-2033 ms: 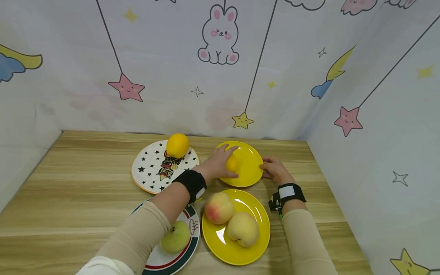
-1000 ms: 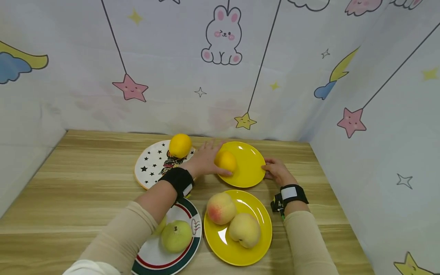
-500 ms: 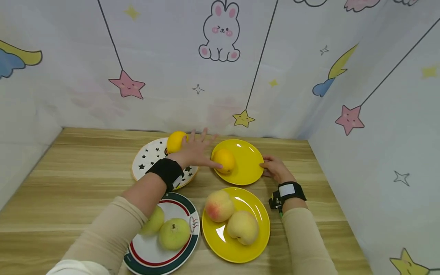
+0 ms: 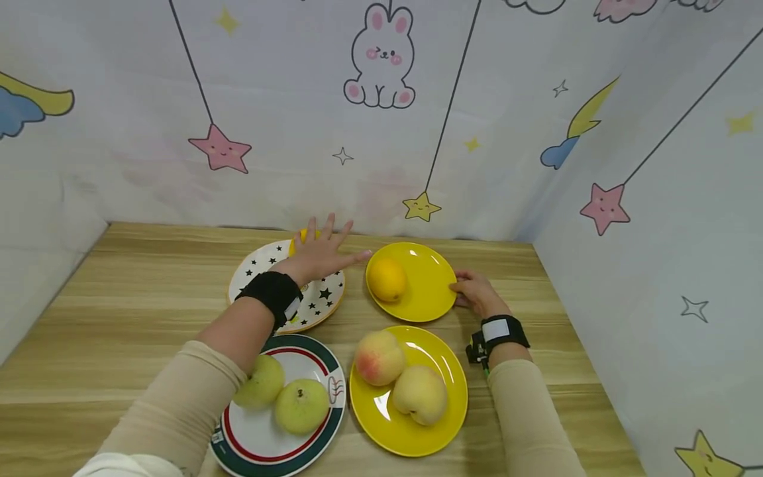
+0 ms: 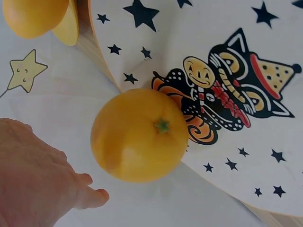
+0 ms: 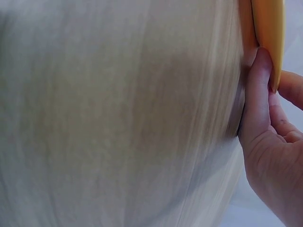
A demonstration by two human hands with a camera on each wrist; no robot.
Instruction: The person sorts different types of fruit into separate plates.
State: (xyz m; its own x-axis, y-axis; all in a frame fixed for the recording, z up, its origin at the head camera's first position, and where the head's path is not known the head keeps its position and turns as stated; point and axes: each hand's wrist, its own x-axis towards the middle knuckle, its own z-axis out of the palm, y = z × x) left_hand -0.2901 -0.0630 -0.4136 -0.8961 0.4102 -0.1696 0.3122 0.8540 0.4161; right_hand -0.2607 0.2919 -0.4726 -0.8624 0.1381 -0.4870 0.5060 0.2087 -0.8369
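My left hand [image 4: 317,257], fingers spread and straight, hovers over the white star-patterned plate [image 4: 324,295]. It partly hides an orange [image 5: 139,135] lying near that plate's far edge; in the left wrist view the fingers are apart from this fruit. A second orange [image 4: 387,279] sits on the left side of the small yellow plate [image 4: 426,281]. My right hand [image 4: 477,293] pinches that plate's right rim between thumb and fingers, and the right wrist view shows the yellow rim [image 6: 272,38] between them.
Nearer me, two peaches [image 4: 420,395] sit on a larger yellow plate [image 4: 411,442]. Left of it, a green-rimmed white plate [image 4: 316,457] bears two yellow-green round fruits [image 4: 302,405], beside my left forearm. A printed cloth wall [image 4: 286,99] bounds the wooden table [image 4: 149,298].
My left hand has let go of the orange on the small yellow plate and moved left, over the star-patterned plate. My right hand keeps its hold on the rim.
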